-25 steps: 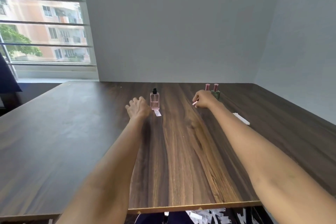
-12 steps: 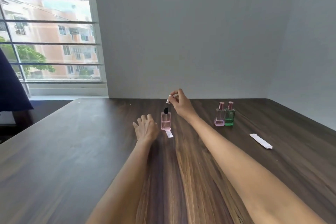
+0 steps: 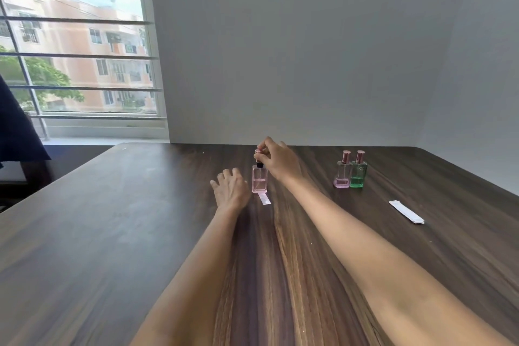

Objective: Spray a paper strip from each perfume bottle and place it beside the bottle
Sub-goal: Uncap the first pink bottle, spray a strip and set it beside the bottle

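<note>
My right hand (image 3: 279,161) pinching a pink cap (image 3: 258,151) atop the pink perfume bottle (image 3: 259,182) mid-tabletop (image 3: 112,233), my left hand (image 3: 230,190) loose and empty beside it, paper strip (image 3: 264,199) at the bottle's foot, two capped bottles (image 3: 350,170) and spare strips (image 3: 406,211) toward the right edge

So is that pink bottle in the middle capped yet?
Not yet: the right hand holds the pink cap just above the pink bottle's exposed black sprayer.

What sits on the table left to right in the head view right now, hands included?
left hand → pink bottle with a paper strip in front of it → right hand holding a cap at its top → lilac bottle → green bottle → stack of paper strips.
</note>
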